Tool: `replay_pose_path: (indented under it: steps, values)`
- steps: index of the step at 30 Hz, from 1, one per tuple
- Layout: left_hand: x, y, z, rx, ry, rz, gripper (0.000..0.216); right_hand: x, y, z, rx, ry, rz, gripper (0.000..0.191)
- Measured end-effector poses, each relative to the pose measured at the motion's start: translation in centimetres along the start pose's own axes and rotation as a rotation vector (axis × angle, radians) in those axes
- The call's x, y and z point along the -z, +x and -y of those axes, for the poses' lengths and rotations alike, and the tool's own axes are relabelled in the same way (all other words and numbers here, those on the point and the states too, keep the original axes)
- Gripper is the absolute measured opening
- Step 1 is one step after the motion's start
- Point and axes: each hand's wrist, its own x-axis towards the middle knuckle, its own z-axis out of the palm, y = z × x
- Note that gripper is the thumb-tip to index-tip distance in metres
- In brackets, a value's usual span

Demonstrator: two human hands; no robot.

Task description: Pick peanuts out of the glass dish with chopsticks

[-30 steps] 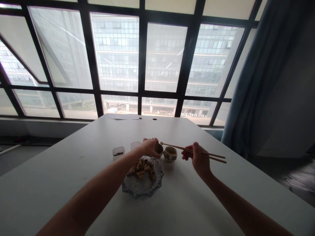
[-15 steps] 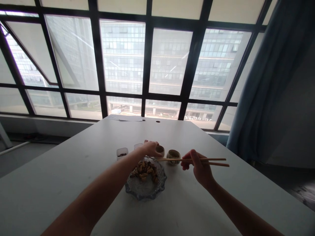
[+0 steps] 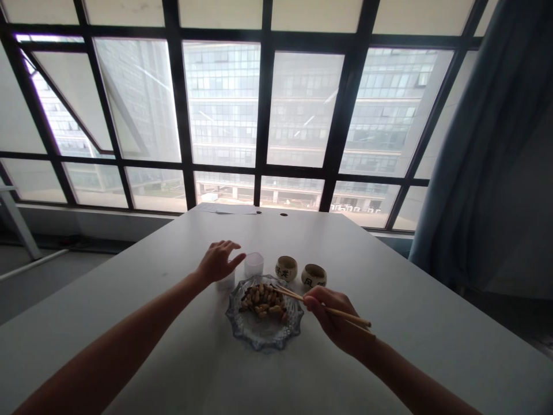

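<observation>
A scalloped glass dish (image 3: 264, 334) holding peanuts (image 3: 263, 301) sits in the middle of the white table (image 3: 129, 323). My right hand (image 3: 334, 321) grips a pair of wooden chopsticks (image 3: 345, 314), their tips over the peanuts. My left hand (image 3: 219, 260) hovers with fingers spread above a small white plastic cup (image 3: 226, 282), which it largely hides. A second small white cup (image 3: 254, 264) stands just right of that hand. Behind the dish are two small round ceramic cups with dark characters, one on the left (image 3: 286, 268) and one on the right (image 3: 313, 275).
The table runs back to a large dark-framed window (image 3: 263, 115). A sheet of paper (image 3: 224, 208) and a dark round spot (image 3: 284, 214) lie at the far edge. A blue-grey curtain (image 3: 475, 144) hangs at the right.
My left hand let go of the left ceramic cup and moved left over the plastic cup, opening. My right hand came down and brought the chopstick tips to the peanuts.
</observation>
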Motion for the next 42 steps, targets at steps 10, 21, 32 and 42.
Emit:
replay_pose_path:
  steps: [10, 21, 32, 42]
  values:
    - [-1.2, -5.3, 3.4, 0.158, -0.178, -0.181, 0.042, -0.2, 0.1, -0.2, -0.177, 0.185, -0.044, 0.043]
    - [-1.9, -5.8, 3.0, 0.197, -0.224, -0.118, 0.048, -1.5, -0.2, 0.6, 0.022, -0.113, 0.131, 0.039]
    - [-1.7, -6.0, 2.9, 0.222, -0.223, -0.101, 0.046, -1.0, 0.3, -1.5, -0.380, 0.316, -0.307, 0.048]
    - [-1.5, -6.2, 2.8, 0.216, -0.210, -0.056, 0.051, -1.2, -1.6, -6.0, -0.793, 0.774, -0.575, 0.045]
